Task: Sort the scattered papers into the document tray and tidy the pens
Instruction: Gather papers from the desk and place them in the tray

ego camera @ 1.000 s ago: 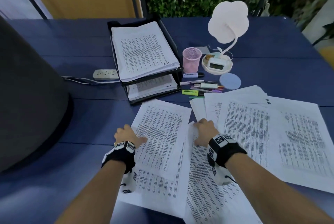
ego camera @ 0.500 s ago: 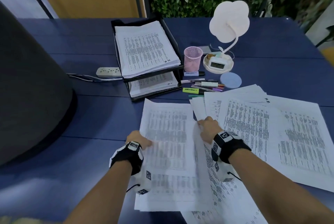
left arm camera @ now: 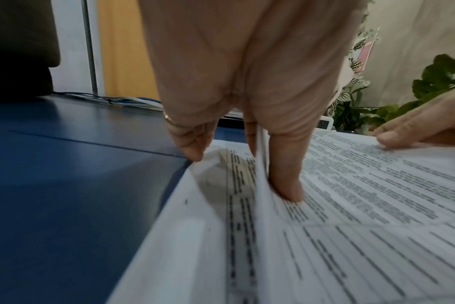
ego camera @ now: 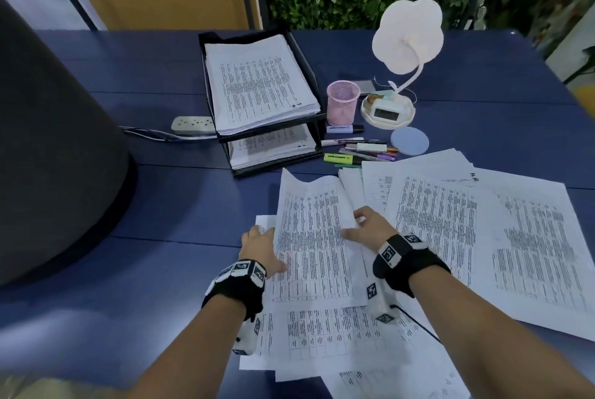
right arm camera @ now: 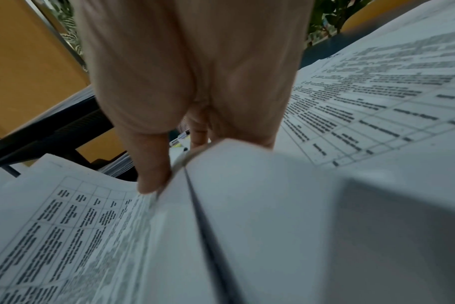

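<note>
Lifted now, printed sheet [ego camera: 310, 237] pinched by both hands' fingers [left arm camera: 286, 181] above blue table [ego camera: 161, 205].

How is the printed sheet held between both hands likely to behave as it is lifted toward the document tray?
Probably floppy: the sheet already bows between the left hand and right hand, and its far edge ripples. Probably light, since fingertip pinches carry it. It may slide over the papers beneath, so holding both edges on the way to the document tray seems wise.
</note>
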Demonstrator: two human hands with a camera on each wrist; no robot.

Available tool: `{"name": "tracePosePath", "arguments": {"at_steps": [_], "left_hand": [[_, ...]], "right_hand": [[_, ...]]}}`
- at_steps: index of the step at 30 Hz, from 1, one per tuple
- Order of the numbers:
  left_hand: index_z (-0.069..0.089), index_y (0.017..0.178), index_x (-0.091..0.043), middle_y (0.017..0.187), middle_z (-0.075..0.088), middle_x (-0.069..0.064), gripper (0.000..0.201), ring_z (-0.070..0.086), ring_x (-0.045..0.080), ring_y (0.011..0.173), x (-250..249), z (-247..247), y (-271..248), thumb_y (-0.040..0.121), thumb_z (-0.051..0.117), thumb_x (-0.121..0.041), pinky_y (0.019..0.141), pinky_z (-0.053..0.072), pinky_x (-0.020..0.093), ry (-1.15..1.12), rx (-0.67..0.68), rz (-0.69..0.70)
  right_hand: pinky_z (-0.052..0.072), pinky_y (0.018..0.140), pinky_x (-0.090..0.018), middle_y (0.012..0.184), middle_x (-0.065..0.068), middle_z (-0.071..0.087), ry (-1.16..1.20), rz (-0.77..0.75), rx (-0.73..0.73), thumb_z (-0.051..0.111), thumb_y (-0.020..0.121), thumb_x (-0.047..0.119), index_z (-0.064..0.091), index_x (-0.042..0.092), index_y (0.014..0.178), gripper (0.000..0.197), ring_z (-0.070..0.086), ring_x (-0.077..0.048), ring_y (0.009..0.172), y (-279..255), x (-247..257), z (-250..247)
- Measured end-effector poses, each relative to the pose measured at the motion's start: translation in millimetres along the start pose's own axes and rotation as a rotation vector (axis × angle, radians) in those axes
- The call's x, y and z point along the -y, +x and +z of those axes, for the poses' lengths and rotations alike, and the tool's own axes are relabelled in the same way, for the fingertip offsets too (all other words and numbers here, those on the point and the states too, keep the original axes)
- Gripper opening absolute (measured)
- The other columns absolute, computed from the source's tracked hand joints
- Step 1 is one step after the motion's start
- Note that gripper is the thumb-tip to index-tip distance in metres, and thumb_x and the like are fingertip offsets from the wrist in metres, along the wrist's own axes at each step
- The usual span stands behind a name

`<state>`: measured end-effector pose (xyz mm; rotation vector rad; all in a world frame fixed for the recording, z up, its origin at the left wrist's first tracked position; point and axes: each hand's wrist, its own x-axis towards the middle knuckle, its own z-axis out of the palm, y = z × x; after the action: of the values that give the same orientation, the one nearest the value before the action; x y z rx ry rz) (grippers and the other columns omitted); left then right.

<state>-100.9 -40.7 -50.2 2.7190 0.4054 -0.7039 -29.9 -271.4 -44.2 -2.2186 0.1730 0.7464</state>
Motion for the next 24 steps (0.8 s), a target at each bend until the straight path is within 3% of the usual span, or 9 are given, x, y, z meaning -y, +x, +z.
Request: {"name": "tracePosePath", "arguments": {"at_steps": [2,5,7,10,13,17,18,21,24], "left_hand": [[0.032,0.141,-0.02,0.142,0.028,0.012,0.088,0.031,0.029,0.13,-4,-3,0,0.07,0.082,-0.031,0.104,0.039,0.038,-0.021,-0.003,-0.011],[0.03,0.136,-0.015,0.131,0.041,0.015,0.084,0.048,0.027,0.113,-7,-2,-2,0.07,0.082,-0.018,0.091,0.047,0.032,-0.261,-0.022,-0.016],[0.027,0.136,-0.013,0.129,0.049,0.013,0.085,0.053,0.027,0.107,-6,0,-5,0.071,0.082,-0.016,0.086,0.047,0.032,-0.533,-0.064,-0.087],[0.024,0.142,-0.009,0.14,0.044,0.013,0.093,0.049,0.03,0.122,2,-5,-7,0.072,0.082,-0.026,0.097,0.043,0.036,-0.843,-0.04,-0.278],[0.03,0.143,-0.001,0.141,0.043,0.015,0.093,0.049,0.031,0.124,8,-10,-8,0.073,0.08,-0.037,0.093,0.045,0.035,-0.765,0.126,-0.336],[0.065,0.11,-0.008,0.118,0.063,0.009,0.047,0.06,0.023,0.105,-2,-1,-5,0.071,0.081,-0.03,0.089,0.051,0.033,-0.523,0.025,-0.148],[0.066,0.109,-0.011,0.122,0.059,0.008,0.047,0.056,0.023,0.109,-6,2,-5,0.069,0.081,-0.032,0.094,0.049,0.035,-0.414,-0.016,-0.097],[0.052,0.132,-0.014,0.142,0.035,0.004,0.069,0.032,0.026,0.129,-15,11,-8,0.071,0.078,-0.034,0.109,0.033,0.038,-0.186,-0.059,0.055],[0.044,0.137,-0.012,0.142,0.036,0.005,0.07,0.032,0.026,0.13,-17,17,-5,0.076,0.076,-0.028,0.108,0.03,0.034,-0.134,-0.05,0.146]], "right_hand": [[0.037,0.083,-0.022,0.131,-0.01,0.05,-0.03,-0.014,-0.004,0.074,0.08,0.02,0.042,0.009,0.132,0.062,0.053,-0.025,0.112,1,-1,1],[0.037,0.083,-0.02,0.138,-0.015,0.046,-0.013,-0.017,-0.008,0.073,0.079,0.007,0.039,0.008,0.136,0.066,0.052,-0.025,0.115,2,-1,1],[0.037,0.083,-0.02,0.134,-0.014,0.048,-0.019,-0.017,0.002,0.071,0.08,0.004,0.039,0.007,0.136,0.065,0.052,-0.026,0.117,-1,1,-1],[0.041,0.078,-0.021,0.117,-0.014,0.058,-0.027,-0.048,0.012,0.069,0.08,0.001,0.05,0.004,0.125,0.049,0.057,-0.023,0.096,-1,-1,-2],[0.045,0.072,-0.026,0.102,-0.016,0.064,-0.001,-0.074,-0.021,0.068,0.078,-0.001,0.057,0.007,0.105,0.031,0.057,-0.022,0.082,3,-5,-2],[0.043,0.069,-0.026,0.093,-0.011,0.061,-0.013,-0.045,-0.075,0.071,0.077,0.005,0.055,0.011,0.096,0.025,0.057,-0.023,0.081,8,-9,-4],[0.041,0.065,-0.025,0.091,-0.01,0.06,-0.035,-0.034,-0.097,0.071,0.078,0.007,0.054,0.011,0.094,0.024,0.056,-0.022,0.08,9,-9,-4],[0.032,0.048,-0.021,0.086,-0.006,0.055,-0.151,-0.007,-0.145,0.071,0.079,0.011,0.058,0.01,0.096,0.021,0.052,-0.02,0.077,8,-10,-6],[0.031,0.047,-0.019,0.085,-0.006,0.056,-0.165,-0.009,-0.148,0.071,0.079,0.012,0.061,0.003,0.101,0.026,0.052,-0.021,0.076,9,-12,-6]]}}
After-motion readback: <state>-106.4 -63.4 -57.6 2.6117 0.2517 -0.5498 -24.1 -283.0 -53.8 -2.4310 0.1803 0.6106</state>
